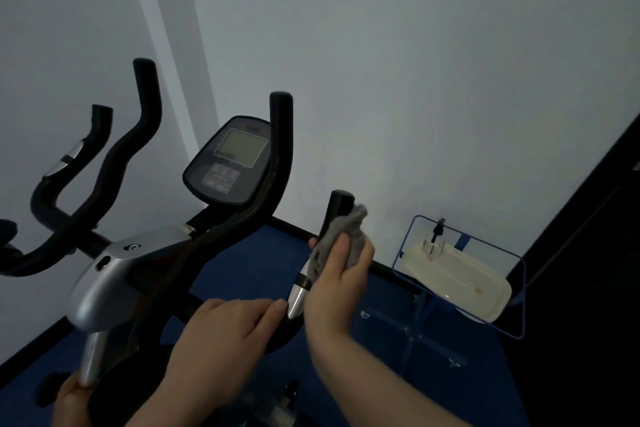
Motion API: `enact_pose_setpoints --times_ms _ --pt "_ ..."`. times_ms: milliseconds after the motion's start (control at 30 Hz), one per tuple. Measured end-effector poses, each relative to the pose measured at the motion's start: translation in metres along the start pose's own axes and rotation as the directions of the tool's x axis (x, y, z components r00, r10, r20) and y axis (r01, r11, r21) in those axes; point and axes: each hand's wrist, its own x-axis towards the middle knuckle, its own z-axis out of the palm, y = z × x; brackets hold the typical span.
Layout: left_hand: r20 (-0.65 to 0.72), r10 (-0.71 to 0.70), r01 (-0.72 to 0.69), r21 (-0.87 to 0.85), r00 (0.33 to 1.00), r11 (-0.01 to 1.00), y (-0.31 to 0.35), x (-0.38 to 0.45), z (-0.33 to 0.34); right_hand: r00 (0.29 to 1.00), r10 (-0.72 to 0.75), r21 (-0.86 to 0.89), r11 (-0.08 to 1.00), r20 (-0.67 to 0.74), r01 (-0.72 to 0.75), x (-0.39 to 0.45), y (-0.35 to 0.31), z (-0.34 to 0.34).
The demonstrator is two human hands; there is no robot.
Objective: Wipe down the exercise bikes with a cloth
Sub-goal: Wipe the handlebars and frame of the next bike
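Cloth [341,239]: soft, limp; bunched around right handlebar [337,210].
Right hand [341,284]: grip clenched on cloth.
Left hand [221,333]: grip released, resting on the bar.

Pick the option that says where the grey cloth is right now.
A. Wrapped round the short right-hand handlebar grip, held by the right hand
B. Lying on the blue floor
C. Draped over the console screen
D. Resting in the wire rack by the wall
A: the right hand presses the grey cloth against the short handlebar grip, while the left hand rests on the bar lower down.
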Motion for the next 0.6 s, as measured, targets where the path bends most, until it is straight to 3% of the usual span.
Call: enact_pose_setpoints --times_ms 167,300,367,433,500,533,600 --pt "0.018 -0.027 0.028 -0.015 0.999 1.000 0.000 0.001 0.000 0.998 -0.063 -0.037 0.997 -0.008 0.062 0.041 -0.022 0.010" --pt "0.023 -0.050 0.050 -0.004 0.998 0.999 0.001 0.000 -0.001 0.984 -0.163 -0.165 0.971 0.076 0.173 -0.002 0.000 0.003" --pt "-0.008 -0.089 0.088 -0.074 0.996 0.993 0.004 0.002 -0.004 0.935 -0.301 -0.303 0.888 0.186 0.346 -0.015 0.006 -0.007" --pt "-0.146 -0.194 0.150 -0.271 0.970 0.951 0.003 -0.001 -0.007 0.787 -0.441 -0.467 0.637 0.430 0.613 -0.002 0.006 -0.024" --pt "-0.350 -0.291 0.127 -0.422 0.890 0.897 -0.002 -0.010 -0.012 0.567 -0.459 -0.440 0.360 0.684 0.823 0.009 -0.001 -0.044" --pt "-0.426 -0.296 0.113 -0.405 0.855 0.907 -0.004 -0.017 -0.015 0.463 -0.428 -0.364 0.294 0.776 0.884 0.007 -0.002 -0.053" --pt "-0.521 -0.269 0.124 -0.297 0.810 0.947 -0.012 -0.032 -0.019 0.331 -0.300 -0.274 0.218 0.895 0.937 -0.016 -0.004 -0.057"
